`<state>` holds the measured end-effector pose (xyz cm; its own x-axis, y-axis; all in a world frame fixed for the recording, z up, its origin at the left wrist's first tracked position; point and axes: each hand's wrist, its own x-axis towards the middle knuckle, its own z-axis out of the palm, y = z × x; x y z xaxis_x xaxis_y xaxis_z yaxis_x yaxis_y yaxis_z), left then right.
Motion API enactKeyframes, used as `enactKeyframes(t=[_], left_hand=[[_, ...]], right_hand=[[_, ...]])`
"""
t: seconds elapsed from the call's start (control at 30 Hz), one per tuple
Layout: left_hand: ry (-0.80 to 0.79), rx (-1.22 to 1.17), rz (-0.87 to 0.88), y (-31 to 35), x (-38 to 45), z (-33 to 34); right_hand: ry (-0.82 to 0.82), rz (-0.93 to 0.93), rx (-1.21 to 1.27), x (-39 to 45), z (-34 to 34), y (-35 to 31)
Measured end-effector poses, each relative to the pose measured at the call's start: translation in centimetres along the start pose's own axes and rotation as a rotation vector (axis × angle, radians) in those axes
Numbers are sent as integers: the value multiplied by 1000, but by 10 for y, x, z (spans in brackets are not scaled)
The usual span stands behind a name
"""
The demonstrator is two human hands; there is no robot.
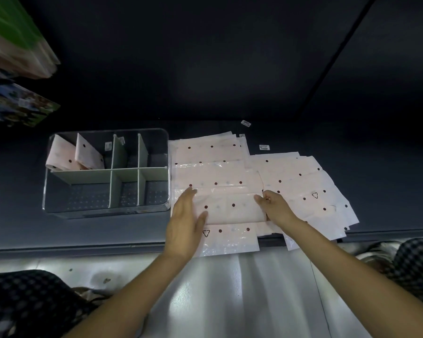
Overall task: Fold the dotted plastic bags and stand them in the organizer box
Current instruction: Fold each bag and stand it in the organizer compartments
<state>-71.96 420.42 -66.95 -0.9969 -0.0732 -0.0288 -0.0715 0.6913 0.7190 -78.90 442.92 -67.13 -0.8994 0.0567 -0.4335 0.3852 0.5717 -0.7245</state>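
Head view: dotted bag (230,206) lies just right of the organizer box (105,172), long axis running left-right; my left hand (186,225) presses it flat, fingers straight; my right hand (276,206) pinches its right edge, nearer the coming fold.

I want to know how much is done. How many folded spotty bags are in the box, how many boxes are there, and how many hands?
Folded pink dotted plastic bags standing in the box: 2
Clear organizer box with pale green dividers: 1
Bare hands, left hand and right hand: 2
Total: 5
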Motion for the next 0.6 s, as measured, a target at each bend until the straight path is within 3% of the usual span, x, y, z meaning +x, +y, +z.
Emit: enactKeyframes(t=[0.07,0.13,0.27,0.6], left_hand=[[50,218,261,4,-8,10],[-31,430,370,6,-11,20],[-308,657,271,-8,-8,38],[-397,789,246,-30,6,40]], right_hand=[[27,26,-53,3,3,0],[38,59,-106,5,5,-2],[53,75,-186,7,7,-1],[167,116,-208,8,14,0]])
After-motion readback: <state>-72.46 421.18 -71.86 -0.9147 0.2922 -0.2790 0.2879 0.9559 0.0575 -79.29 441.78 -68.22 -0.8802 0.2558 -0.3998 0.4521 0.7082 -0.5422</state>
